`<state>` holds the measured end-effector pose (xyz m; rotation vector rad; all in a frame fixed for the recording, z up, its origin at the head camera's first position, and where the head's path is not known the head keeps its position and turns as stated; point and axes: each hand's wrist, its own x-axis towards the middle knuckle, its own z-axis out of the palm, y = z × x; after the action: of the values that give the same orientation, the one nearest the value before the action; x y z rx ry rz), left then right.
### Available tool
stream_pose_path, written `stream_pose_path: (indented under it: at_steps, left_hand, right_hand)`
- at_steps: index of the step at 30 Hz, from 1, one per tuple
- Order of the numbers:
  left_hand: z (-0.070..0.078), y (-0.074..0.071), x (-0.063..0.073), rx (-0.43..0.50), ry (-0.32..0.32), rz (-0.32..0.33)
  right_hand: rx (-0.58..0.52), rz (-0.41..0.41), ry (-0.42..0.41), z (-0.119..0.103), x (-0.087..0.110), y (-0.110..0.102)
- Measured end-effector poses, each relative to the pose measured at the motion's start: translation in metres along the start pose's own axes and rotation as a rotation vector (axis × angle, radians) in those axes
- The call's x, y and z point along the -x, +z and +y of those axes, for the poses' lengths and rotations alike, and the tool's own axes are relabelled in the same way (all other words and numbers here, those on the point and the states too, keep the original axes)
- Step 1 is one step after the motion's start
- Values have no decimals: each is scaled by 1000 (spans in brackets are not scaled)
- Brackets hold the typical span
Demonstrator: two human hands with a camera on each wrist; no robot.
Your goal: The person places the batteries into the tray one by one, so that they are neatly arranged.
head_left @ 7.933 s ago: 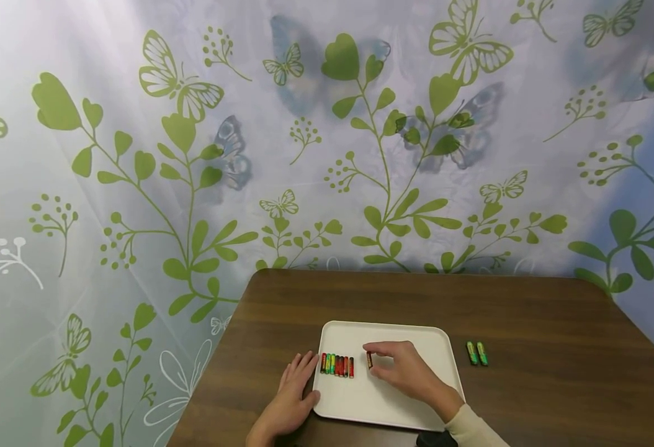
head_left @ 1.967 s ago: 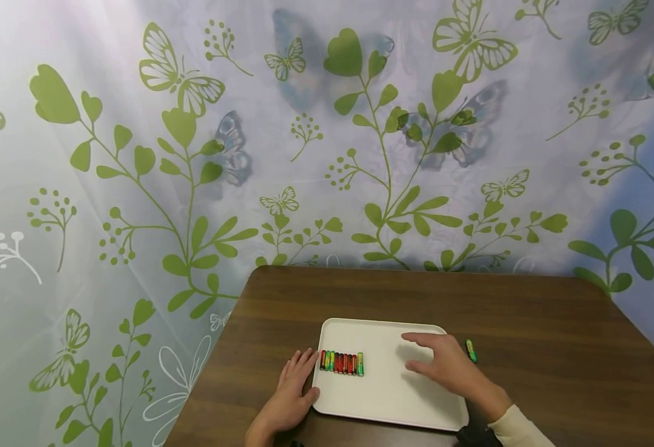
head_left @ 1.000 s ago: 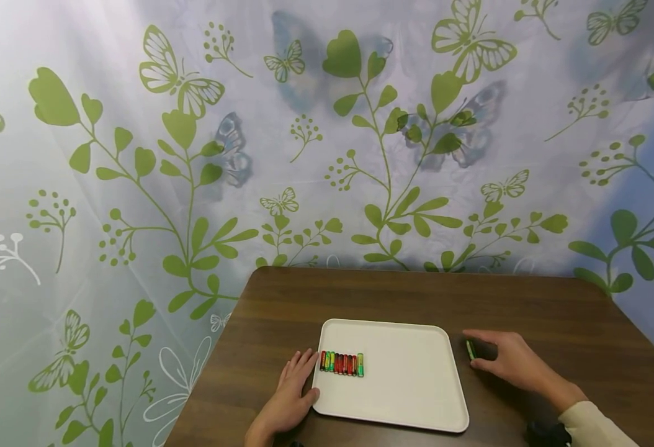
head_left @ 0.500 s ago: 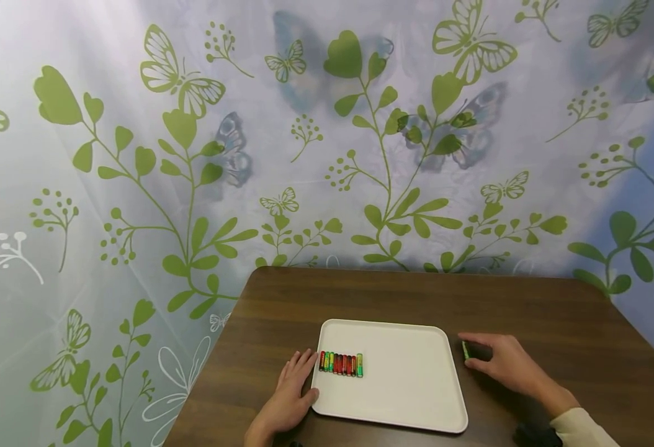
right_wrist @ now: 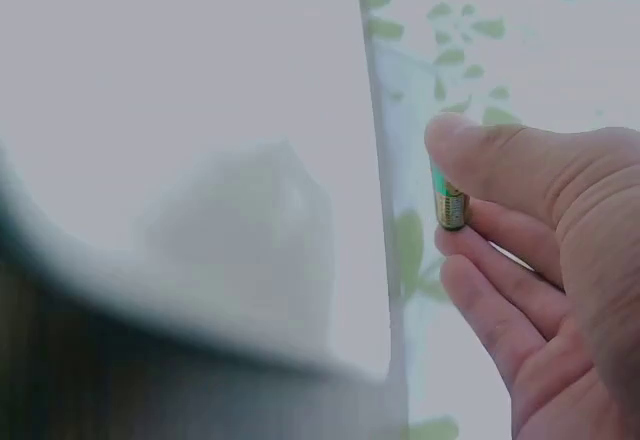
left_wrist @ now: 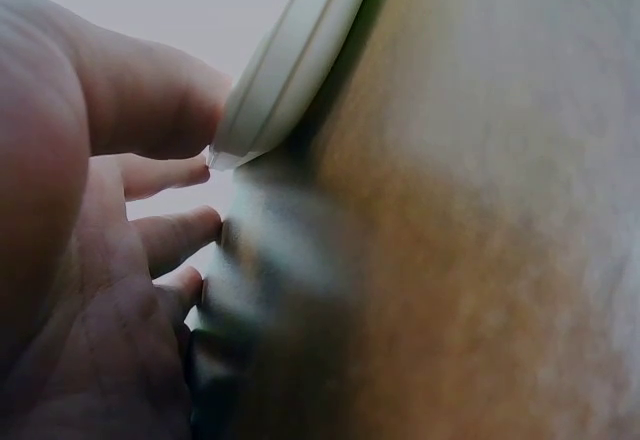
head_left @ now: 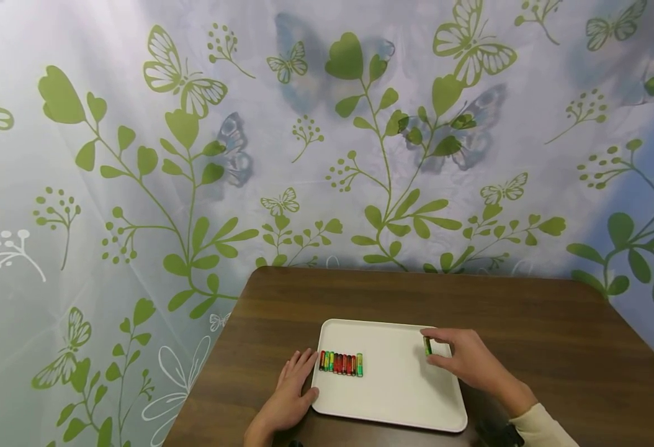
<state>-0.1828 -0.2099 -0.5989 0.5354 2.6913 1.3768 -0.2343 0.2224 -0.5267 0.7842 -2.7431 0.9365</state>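
Observation:
In the head view my right hand [head_left: 469, 360] pinches a green battery [head_left: 427, 346] between thumb and fingers, over the right part of the white tray [head_left: 399, 397]. The right wrist view shows the same battery [right_wrist: 452, 200] under the thumb, most of it covered. A side-by-side row of red and green batteries [head_left: 340, 364] lies at the tray's left side. My left hand [head_left: 290, 394] rests at the tray's left edge with its fingers spread. In the left wrist view its thumb [left_wrist: 160, 95] touches the tray's rim [left_wrist: 280, 70].
A dark brown wooden table [head_left: 539, 347] carries the tray. Behind it hangs a pale curtain [head_left: 316, 155] with green leaves and butterflies. A dark object [head_left: 497, 431] sits by the right wrist.
My right hand reached to the table right of the tray, took the last green battery there, and carried it left over the tray. The green battery at the row's right end arrived earlier. My left hand stayed put.

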Motion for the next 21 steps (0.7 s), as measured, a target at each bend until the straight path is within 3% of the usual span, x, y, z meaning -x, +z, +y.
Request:
stream_pose_path:
  at_steps: [9,21]
  left_hand:
    - [1,0,1,0,1,7]
    - [5,-2,1,-10,-1,3]
  right_hand:
    - [-54,-3,-83,-33,-19,48]
    - [-76,-36,-51,-65,-34,91]
